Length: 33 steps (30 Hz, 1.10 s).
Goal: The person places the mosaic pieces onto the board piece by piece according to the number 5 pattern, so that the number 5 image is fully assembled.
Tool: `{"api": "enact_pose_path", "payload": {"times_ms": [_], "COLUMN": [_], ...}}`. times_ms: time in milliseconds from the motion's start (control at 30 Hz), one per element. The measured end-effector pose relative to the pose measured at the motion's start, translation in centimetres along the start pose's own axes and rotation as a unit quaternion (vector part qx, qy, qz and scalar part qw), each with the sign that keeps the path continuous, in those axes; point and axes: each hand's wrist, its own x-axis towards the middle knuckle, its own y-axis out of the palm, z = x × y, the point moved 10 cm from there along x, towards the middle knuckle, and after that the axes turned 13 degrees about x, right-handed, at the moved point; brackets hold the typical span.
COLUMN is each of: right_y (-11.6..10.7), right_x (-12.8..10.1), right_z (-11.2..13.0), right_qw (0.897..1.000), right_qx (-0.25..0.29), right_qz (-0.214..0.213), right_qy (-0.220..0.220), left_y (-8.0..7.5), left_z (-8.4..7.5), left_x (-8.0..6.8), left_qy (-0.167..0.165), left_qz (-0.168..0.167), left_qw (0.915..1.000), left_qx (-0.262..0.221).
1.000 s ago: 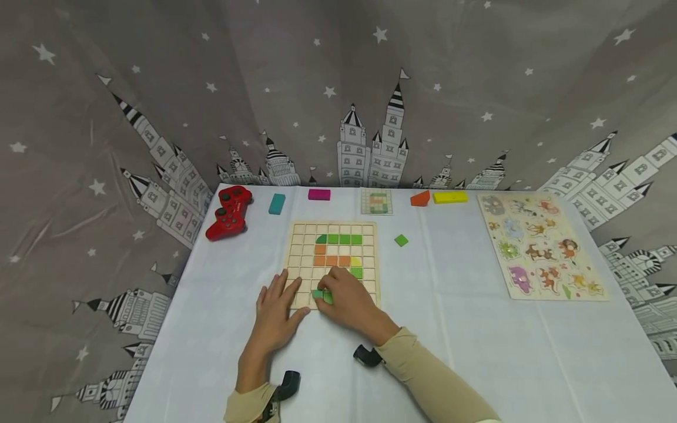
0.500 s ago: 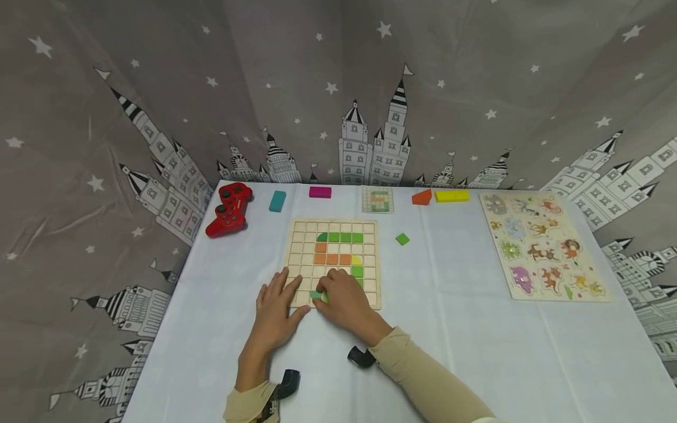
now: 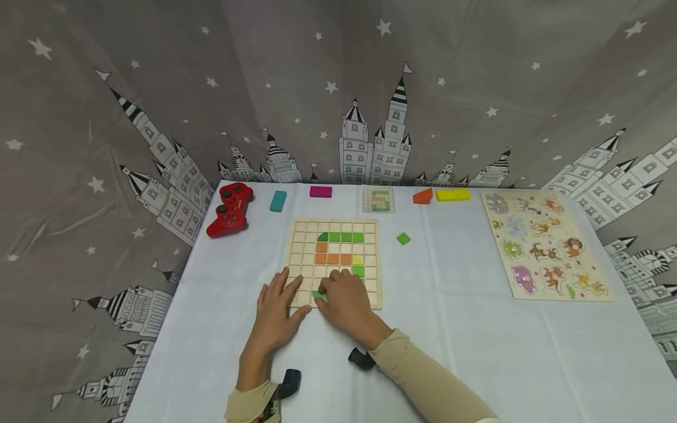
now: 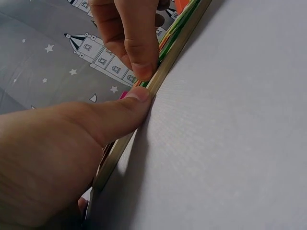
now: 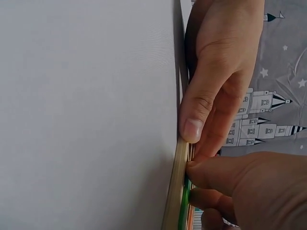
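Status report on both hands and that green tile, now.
Left hand flat, fingers on the grid board, thumb at its near edge. Right hand pinches the green tile at the board's near rows. Nothing in the way; a spare green tile lies beside the board.

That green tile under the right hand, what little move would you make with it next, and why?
Probably press the green tile flat into its cell. The right hand pinches it at the near edge of the wooden grid board, where it looks not yet level with the other tiles. The left hand rests flat on the board's corner, thumb against the rim, so the board should stay put.
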Motion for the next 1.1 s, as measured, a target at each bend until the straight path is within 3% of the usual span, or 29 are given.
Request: {"api": "enact_pose_path", "payload": {"times_ms": [267,400,567,800,933,1100], "right_y": [0.2,-0.5,-4.0,-7.6,-7.9,-7.9], "right_x": [-0.3,-0.5,0.0,0.6,0.5,0.4], "right_z": [0.2,-1.3,-7.8,-19.2,-21.9,-22.4], "right_qw": [1.000,1.000,0.993,0.966,0.958,0.958], "right_qx": [-0.008,0.008,0.090,0.128,0.140,0.114], "right_qz": [0.006,0.002,-0.042,-0.094,-0.092,-0.086], "right_qy": [-0.013,-0.002,0.067,0.202,0.235,0.250], "left_y": [0.3,0.3,0.1,0.0,0.1,0.2], "left_z": [0.5,0.5,0.4,0.4,0.2,0.1], "left_x": [-0.1,-0.1,-0.1,-0.1,-0.2,-0.2], "left_qy": [-0.006,-0.007,-0.006,-0.008,-0.003,-0.001], "left_qz": [0.002,0.007,-0.002,-0.005,-0.010,-0.012], "left_qw": [1.0000,0.9999,1.0000,0.9999,0.9998,0.9998], "left_qx": [0.000,-0.005,-0.002,-0.007,-0.015,-0.012]}}
